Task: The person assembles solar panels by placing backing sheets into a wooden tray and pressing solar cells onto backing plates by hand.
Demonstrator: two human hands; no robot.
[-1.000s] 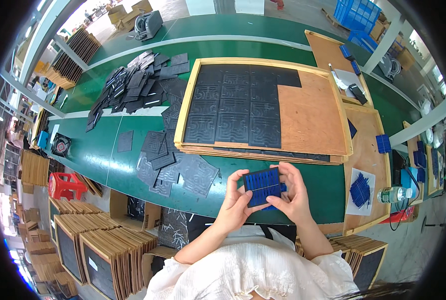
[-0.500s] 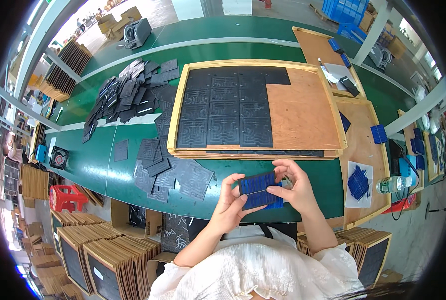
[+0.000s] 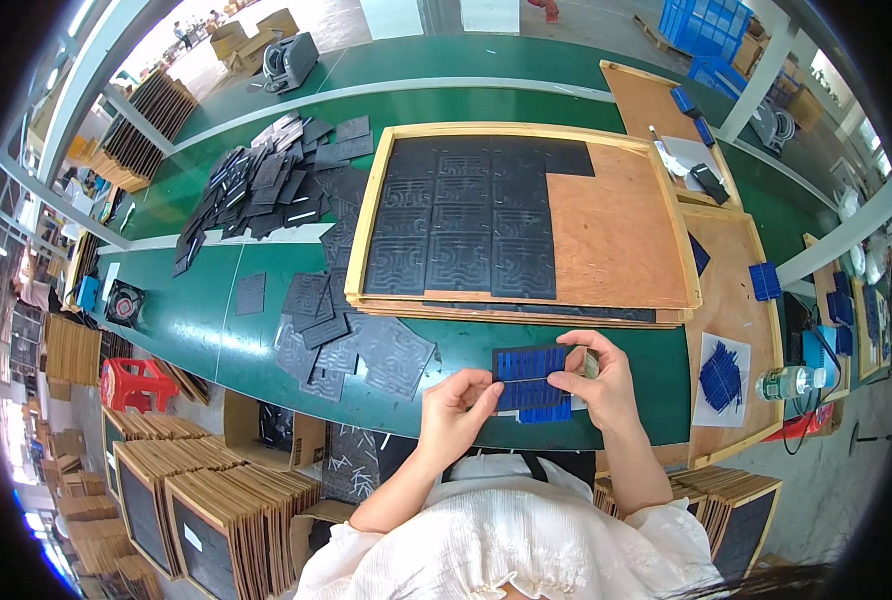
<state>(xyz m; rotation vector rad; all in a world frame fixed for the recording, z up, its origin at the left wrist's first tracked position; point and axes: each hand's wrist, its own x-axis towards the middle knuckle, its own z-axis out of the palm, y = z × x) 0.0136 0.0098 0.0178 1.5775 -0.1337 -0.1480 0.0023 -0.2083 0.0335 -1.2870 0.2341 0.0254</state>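
A small solar panel (image 3: 524,364), a dark square bearing rows of blue strips and a thin light line across its middle, is held level above the near table edge. My left hand (image 3: 453,412) pinches its left edge between thumb and fingers. My right hand (image 3: 606,385) grips its right side, thumb on the face; a small pale greenish piece shows between those fingers, too blurred to name. More blue strips (image 3: 546,413) lie just below the panel on a pale sheet. Beyond my hands stands a wooden-framed tray (image 3: 616,240), partly lined with black patterned squares (image 3: 456,220).
Loose black squares (image 3: 266,190) are heaped on the green table (image 3: 216,340) at left. To the right, blue strips (image 3: 723,377) lie on white paper beside a plastic bottle (image 3: 791,382). Stacked wooden frames (image 3: 206,500) stand below the table, near a red stool (image 3: 138,385).
The panel has turned level from a tilt. My left hand has shifted to its left edge, uncovering more of its face, and a small pale piece now shows in my right fingers.
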